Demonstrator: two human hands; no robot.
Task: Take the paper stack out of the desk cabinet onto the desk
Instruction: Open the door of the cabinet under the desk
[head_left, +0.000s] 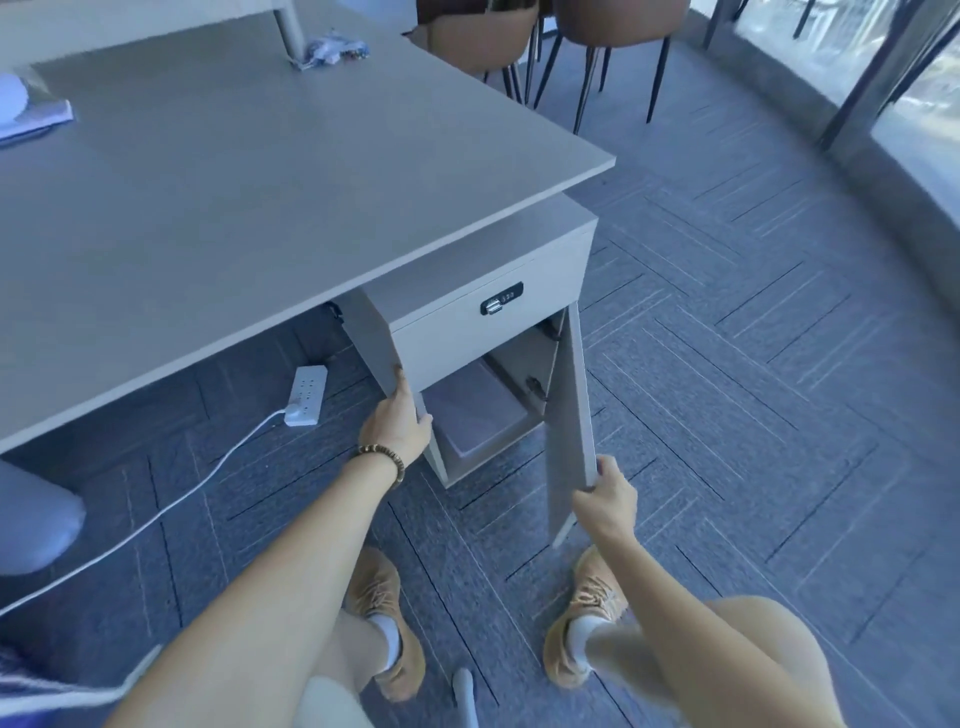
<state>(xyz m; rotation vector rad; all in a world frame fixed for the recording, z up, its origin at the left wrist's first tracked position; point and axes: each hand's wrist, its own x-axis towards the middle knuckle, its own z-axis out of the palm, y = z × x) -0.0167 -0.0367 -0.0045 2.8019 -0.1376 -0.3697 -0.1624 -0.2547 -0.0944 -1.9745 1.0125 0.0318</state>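
- The left hand (397, 418) has its fingers (399, 375) wrapped over the left front edge of the cabinet (447, 338), just beside the opening; a beaded bracelet (382, 454) circles the wrist.
- The right hand (608, 493) pinches the lower edge of the open cabinet door (574, 415), thumb on its outer side.
- The door stands swung out toward the near right.
- Inside, on the cabinet floor, lies the pale paper stack (475, 410), flat, partly hidden by the drawer front above.
- That drawer front carries a small combination lock (501, 299).
- The table (234, 208) spreads above and to the left.
- A white power strip (306, 395) lies on the carpet under it.
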